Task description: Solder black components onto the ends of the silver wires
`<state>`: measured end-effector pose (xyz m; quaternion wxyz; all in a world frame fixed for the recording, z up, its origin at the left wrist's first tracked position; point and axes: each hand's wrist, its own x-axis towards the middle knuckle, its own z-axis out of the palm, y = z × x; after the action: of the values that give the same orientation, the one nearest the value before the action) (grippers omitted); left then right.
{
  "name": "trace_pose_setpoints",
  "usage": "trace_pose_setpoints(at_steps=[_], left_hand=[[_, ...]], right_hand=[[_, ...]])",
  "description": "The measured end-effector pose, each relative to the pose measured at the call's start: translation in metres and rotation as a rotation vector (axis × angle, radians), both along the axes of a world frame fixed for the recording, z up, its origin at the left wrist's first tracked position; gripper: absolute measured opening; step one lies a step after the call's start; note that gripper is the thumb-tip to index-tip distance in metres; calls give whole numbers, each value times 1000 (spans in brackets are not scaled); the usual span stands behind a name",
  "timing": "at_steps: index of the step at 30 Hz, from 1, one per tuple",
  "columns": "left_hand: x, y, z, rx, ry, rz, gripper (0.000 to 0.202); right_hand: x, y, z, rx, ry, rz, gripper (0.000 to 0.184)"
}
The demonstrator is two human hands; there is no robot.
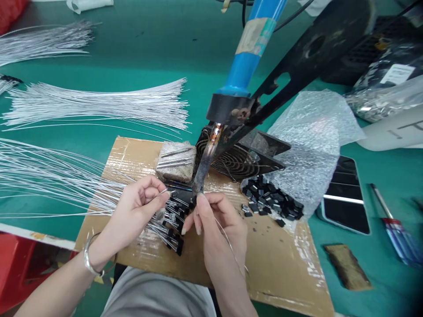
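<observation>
My left hand point(140, 209) is closed in a pinch on a thin white wire point(163, 192), its end poking out past my fingertips to the left of the soldering iron tip. My right hand point(221, 231) pinches a strand of solder wire point(231, 246), which trails down over the palm. Its fingertips are just under the bent tip of the soldering iron point(200, 178); the exact contact is hidden. The iron's blue handle point(243, 66) is held in a black metal bracket point(297, 61). Between my hands lie white wires with black connectors point(175, 242) on their ends.
A cardboard sheet point(274, 277) lies under my hands. On it are a pale block point(176, 163) with metal rods, a fan point(238, 167) and loose black connectors point(271, 200). White wire bundles point(99, 105) lie left. Bubble wrap point(307, 132), a phone point(345, 198) and a screwdriver point(396, 233) are right.
</observation>
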<state>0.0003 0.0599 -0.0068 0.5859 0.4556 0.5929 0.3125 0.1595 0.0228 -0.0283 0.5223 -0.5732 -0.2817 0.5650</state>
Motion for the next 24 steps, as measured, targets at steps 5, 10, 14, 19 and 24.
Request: trace_pose_setpoints(at_steps=[5,10,14,19,24], left_hand=[[0,0,0,8,-8,-1,25],[0,1,0,8,-21,4,25],[0,1,-1,6,-34,8,25],[0,0,-1,8,-17,2,26],[0,-1,-1,1,-14,2,25]], right_hand=[[0,0,2,-5,-5,-6,34],[-1,0,3,-9,-10,-8,38],[0,-1,2,5,-22,6,37],[2,-2,1,2,-11,-4,32],[0,-1,2,6,-11,-1,33]])
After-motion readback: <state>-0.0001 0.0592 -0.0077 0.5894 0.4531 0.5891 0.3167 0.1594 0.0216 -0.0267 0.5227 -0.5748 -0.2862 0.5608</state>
